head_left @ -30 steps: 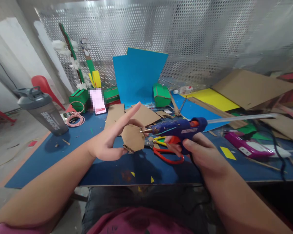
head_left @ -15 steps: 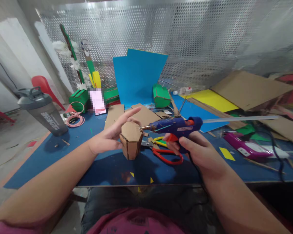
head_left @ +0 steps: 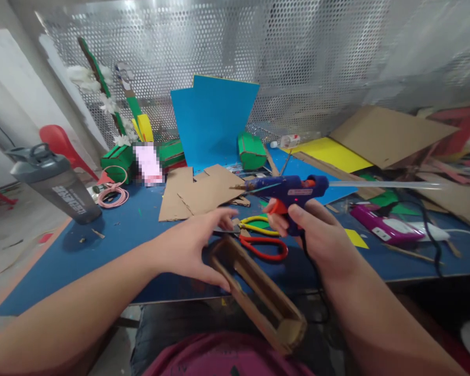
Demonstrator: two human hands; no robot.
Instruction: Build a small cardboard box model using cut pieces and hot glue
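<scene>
My left hand [head_left: 191, 245] grips the far end of a long open cardboard box [head_left: 258, 297], which lies tilted with its open side up and its near end toward my lap. My right hand [head_left: 317, 237] is closed round the grip of a blue hot glue gun [head_left: 290, 188]. A clear glue stick [head_left: 384, 184] juts out of the gun's back to the right, and its nozzle points left, above and apart from the box. Red and yellow scissors [head_left: 262, 240] lie on the blue table [head_left: 113, 245] just beyond the box.
Flat cardboard pieces [head_left: 196, 193] lie mid-table before an upright blue sheet [head_left: 215, 120]. A grey shaker bottle [head_left: 55, 183] stands at left near a pink cable coil [head_left: 112, 196]. Green boxes [head_left: 253, 151], yellow sheet [head_left: 332, 154], large cardboard [head_left: 387, 133] and a magenta device [head_left: 384, 224] crowd the right.
The left hand has turned the cardboard box from end-on and upright to lying long toward me and lowered it. The glue gun has lifted slightly and shifted right, away from the box.
</scene>
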